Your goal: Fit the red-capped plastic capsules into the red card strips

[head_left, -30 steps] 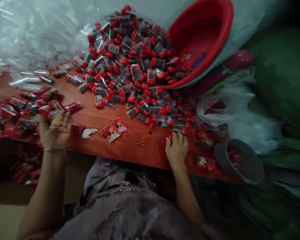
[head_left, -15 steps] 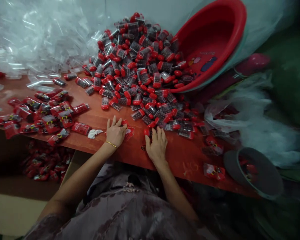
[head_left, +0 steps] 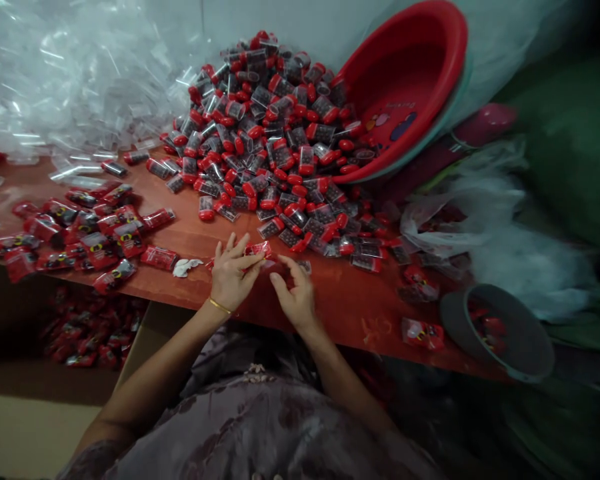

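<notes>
Fingers (head_left: 250, 261) of left hand (head_left: 233, 277) pinch red packet (head_left: 261, 249); right hand (head_left: 294, 295) fingers apart beside it.

**Red wooden table, pretty much buried**

So the table (head_left: 330, 300) is a reddish-brown wooden top, and most of it is covered. A big heap of small clear containers with red caps (head_left: 275, 140) takes up the far middle, spilling out of a red basin (head_left: 405, 80) tipped on its side at the far right. Far left is a drift of clear plastic wrappers (head_left: 70, 87). Nearer on the left sits a cluster of red sealed packets (head_left: 90, 233), with a scrap of white paper (head_left: 186, 267) just beside them. Another red packet (head_left: 423, 331) lies near the front edge on the right, next to a grey bowl (head_left: 500, 330) at the table's right end.
</notes>
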`<state>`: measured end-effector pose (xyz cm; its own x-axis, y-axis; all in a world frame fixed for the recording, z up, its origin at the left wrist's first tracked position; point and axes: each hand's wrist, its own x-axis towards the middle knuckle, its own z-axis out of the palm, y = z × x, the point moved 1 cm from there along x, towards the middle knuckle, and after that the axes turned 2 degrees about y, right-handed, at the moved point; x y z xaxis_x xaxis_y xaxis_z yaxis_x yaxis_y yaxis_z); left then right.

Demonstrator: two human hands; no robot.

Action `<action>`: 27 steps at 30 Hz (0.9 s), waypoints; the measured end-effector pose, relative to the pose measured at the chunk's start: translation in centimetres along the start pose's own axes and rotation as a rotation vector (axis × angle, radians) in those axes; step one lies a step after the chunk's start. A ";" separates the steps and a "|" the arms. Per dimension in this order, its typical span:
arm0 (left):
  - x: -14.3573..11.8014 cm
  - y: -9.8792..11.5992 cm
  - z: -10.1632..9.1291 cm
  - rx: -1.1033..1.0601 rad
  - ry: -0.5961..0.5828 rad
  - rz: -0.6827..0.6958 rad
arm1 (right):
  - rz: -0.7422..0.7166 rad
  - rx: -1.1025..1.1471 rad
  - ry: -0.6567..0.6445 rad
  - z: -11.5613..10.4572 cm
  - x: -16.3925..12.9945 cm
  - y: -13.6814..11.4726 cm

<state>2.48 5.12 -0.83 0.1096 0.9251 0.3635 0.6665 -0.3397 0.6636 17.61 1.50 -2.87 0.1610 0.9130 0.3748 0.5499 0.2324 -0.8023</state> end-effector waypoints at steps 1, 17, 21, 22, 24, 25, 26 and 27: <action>-0.2 0.5 -0.2 -0.063 0.015 -0.012 | 0.069 0.106 -0.028 0.4 0.2 -0.5; -3.1 1.8 0.5 -1.218 0.049 -1.084 | 0.043 0.135 -0.104 1.8 -1.8 -1.1; -2.3 1.2 0.2 -1.229 0.048 -1.111 | -0.098 -0.132 -0.116 -1.8 0.0 1.0; -2.1 1.2 0.1 -1.238 0.030 -1.116 | -0.108 -0.264 -0.123 -2.8 0.5 1.9; -1.9 1.2 0.0 -1.257 -0.014 -1.122 | -0.100 -0.496 -0.188 -4.5 1.4 3.6; -1.9 1.2 0.0 -1.266 -0.035 -1.127 | -0.104 -0.575 -0.231 -5.1 1.6 4.4; -1.8 1.2 0.0 -1.273 -0.054 -1.134 | -0.116 -0.626 -0.274 -5.4 1.7 5.0; -1.8 1.3 0.1 -1.278 -0.069 -1.142 | -0.139 -0.657 -0.306 -5.6 1.7 5.4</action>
<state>3.19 3.00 -0.72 0.0852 0.7697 -0.6328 -0.5400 0.5694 0.6198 25.44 2.45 -4.00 -0.1287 0.9649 0.2289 0.9416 0.1913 -0.2770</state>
